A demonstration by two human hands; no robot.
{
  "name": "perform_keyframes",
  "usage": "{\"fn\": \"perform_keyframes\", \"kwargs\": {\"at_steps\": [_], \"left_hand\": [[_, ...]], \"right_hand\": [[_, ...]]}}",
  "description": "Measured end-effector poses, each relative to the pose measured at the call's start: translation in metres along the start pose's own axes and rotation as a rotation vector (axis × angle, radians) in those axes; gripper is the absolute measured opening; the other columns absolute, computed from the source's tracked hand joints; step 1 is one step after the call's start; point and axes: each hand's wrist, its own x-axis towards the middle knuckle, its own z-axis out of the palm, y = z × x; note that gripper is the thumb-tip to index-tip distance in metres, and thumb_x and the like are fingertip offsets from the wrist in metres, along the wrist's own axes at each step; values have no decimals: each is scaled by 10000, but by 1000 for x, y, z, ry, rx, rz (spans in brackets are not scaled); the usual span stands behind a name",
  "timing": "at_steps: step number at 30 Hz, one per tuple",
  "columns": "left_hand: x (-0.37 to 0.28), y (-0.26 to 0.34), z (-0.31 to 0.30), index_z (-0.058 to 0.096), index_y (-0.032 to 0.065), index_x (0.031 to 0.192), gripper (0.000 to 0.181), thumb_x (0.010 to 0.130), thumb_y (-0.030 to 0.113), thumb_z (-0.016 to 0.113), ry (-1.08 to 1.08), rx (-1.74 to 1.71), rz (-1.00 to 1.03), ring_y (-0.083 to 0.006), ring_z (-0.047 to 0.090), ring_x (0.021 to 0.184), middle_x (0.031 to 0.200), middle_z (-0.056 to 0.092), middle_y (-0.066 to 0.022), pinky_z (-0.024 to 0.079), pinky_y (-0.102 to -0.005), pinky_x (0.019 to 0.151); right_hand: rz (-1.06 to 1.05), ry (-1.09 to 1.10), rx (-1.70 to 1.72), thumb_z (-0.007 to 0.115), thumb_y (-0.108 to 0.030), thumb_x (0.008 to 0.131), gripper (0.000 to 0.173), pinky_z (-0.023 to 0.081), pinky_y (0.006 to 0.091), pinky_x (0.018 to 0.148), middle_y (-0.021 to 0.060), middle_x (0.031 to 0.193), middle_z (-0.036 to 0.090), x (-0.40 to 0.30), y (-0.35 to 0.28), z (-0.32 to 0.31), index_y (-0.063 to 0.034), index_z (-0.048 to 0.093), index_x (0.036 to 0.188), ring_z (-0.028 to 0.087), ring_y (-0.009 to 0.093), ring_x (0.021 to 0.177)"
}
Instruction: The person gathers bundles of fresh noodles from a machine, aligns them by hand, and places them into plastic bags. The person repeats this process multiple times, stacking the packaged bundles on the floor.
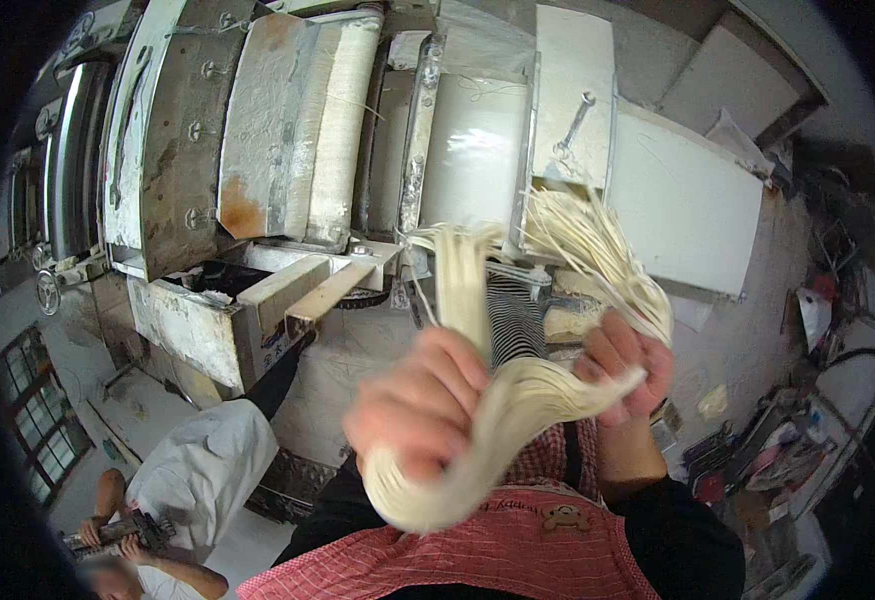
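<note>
A bundle of pale noodle strands (527, 409) sags between my two fists in front of the red apron. My left hand (418, 405) is closed around the strands, with one bunch of ends pointing up toward the machine and a loop hanging below the fist. On the other side my right hand (625, 364) grips the same bundle, and its loose ends (595, 247) fan out up and to the left, over the edge of the white board. Motion blurs the left hand and part of the strands.
Ahead stands a noodle machine with a roll of dough sheet (343, 127) and a white tray (475, 150). A wrench (576, 124) lies on a pale panel beside a white board (685, 195). At lower left a person in white (197, 480) holds a machine part (122, 532). Clutter fills the right side.
</note>
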Motion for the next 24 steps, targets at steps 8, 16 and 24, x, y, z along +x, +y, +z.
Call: {"fn": "perform_keyframes", "kwargs": {"at_steps": [8,16,24], "left_hand": [[-115,63,69,573,74,762,258,744,284,722,-643,-117,-44,-252,535,674,724,517,-35,433,-397,641],[-237,107,89,519,104,738,242,778,207,735,-1067,-430,-469,-259,527,677,696,495,-33,429,-371,685],[-388,102,138,576,103,814,185,768,179,739,-1113,-662,-938,-280,572,751,794,605,-36,436,-376,688]], "right_hand": [[128,104,56,599,-335,909,462,347,515,1076,109,1312,479,-114,96,-101,-115,466,1292,458,239,1251],[-222,129,465,510,-425,942,692,228,522,1159,171,1483,335,-232,110,-102,-46,241,1455,251,294,1418],[-552,258,988,508,-140,949,468,478,339,1026,300,1422,330,-392,97,-183,134,391,1309,220,356,1408]]}}
